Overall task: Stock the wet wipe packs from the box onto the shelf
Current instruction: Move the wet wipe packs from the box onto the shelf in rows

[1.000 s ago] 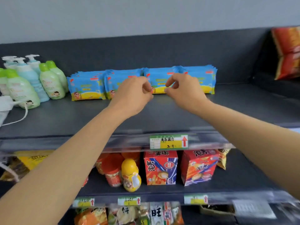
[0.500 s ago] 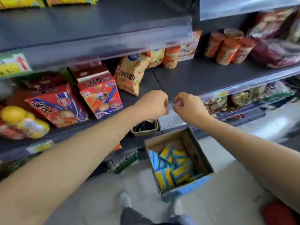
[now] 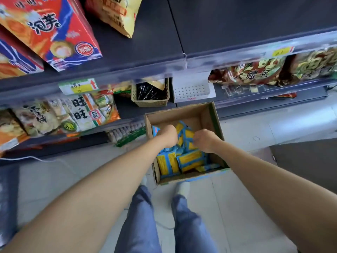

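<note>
An open cardboard box [image 3: 215, 115] stands on the floor in front of my feet. Inside lie several blue and yellow wet wipe packs [image 3: 189, 159], heaped loosely. Both my hands are down in the box above the heap. My left hand [image 3: 167, 136] is curled with its knuckles up, its fingertips hidden among the packs at the box's left side. My right hand [image 3: 205, 141] curls its fingers on the edge of an upright wet wipe pack [image 3: 187, 137] in the middle. The top shelf with the stocked packs is out of view.
Dark shelves [image 3: 237, 52] with snack bags and red boxes [image 3: 54, 33] overhang on the far side. A small beige basket [image 3: 151, 103] and a white perforated tray [image 3: 191, 92] sit just behind the box. My legs in blue jeans [image 3: 142, 225] stand on the tiled floor.
My view swung down from the top shelf to the floor. Both hands dropped from the row of packs on the shelf into the box.
</note>
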`<state>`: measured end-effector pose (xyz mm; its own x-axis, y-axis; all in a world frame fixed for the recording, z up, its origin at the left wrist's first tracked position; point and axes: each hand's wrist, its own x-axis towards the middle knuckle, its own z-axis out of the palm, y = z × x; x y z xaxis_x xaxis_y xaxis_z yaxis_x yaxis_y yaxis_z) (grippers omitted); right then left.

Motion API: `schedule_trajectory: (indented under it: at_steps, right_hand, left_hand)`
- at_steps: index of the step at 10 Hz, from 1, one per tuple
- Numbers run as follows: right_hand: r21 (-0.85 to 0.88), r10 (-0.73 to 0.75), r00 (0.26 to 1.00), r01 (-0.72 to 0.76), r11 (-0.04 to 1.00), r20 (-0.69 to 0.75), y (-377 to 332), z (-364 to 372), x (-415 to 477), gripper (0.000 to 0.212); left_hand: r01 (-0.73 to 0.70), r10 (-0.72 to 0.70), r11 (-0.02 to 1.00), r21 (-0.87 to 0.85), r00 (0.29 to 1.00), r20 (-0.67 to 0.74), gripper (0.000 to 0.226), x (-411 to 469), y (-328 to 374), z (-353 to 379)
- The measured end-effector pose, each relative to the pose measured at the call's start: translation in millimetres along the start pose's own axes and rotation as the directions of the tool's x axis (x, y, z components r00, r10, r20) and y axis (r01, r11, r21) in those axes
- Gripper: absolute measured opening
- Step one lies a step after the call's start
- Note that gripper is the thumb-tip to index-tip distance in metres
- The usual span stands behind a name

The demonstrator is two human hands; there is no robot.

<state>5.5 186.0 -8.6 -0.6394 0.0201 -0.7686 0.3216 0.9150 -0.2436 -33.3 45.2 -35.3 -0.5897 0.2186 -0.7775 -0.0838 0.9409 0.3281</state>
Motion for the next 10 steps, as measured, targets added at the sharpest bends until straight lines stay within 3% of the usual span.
schedule_trajectory:
  at_steps: [1,2,3,4,5,6,7,8,10]
  right_hand:
    - [-0.022,0.035,0.995,-0.033,0.999,0.091,9.2,36.9,27.6,0.035]
    - [-0.063,0.075,0.983,-0.065,0.996,0.167,19.5,67.3,56.6,0.039]
    - [0.001,0.106,0.971,-0.109,0.994,0.212,24.0,83.1,77.1,0.044]
    - [-0.097,0.091,0.954,-0.066,0.993,0.285,31.3,101.1,90.2,0.045]
    - [-0.114,0.119,0.966,-0.095,0.989,0.231,35.9,107.5,96.8,0.042]
    - [0.039,0.188,0.972,-0.195,0.980,0.141,37.3,98.1,93.6,0.039]
    - [0.131,0.265,0.963,-0.268,0.954,0.041,44.0,84.0,85.0,0.041]
    - [0.211,0.322,0.946,-0.310,0.927,-0.026,44.5,58.6,67.5,0.049]
    - [0.099,0.207,0.970,-0.195,0.976,-0.126,23.7,1.5,29.8,0.032]
  left_hand:
    - [0.122,-0.118,0.980,-0.158,0.993,0.031,0.015,22.6,-12.8,25.8]
    - [0.248,-0.231,0.959,-0.137,0.965,0.127,0.020,42.5,-22.9,53.6]
    - [0.333,-0.286,0.903,-0.272,0.938,0.198,0.036,62.9,-30.7,73.7]
    - [0.401,-0.362,0.871,-0.286,0.915,0.179,0.048,73.2,-35.2,86.4]
    - [0.431,-0.395,0.849,-0.305,0.902,0.174,0.059,78.1,-36.1,89.1]
    - [0.490,-0.426,0.780,-0.390,0.872,0.242,0.063,75.9,-35.5,82.6]
    - [0.505,-0.428,0.707,-0.494,0.863,0.269,0.051,63.3,-33.5,73.8]
    - [0.460,-0.401,0.717,-0.524,0.887,0.230,0.047,45.7,-30.6,66.9]
    - [0.377,-0.351,0.857,-0.353,0.926,0.136,0.031,15.8,-23.8,45.0]
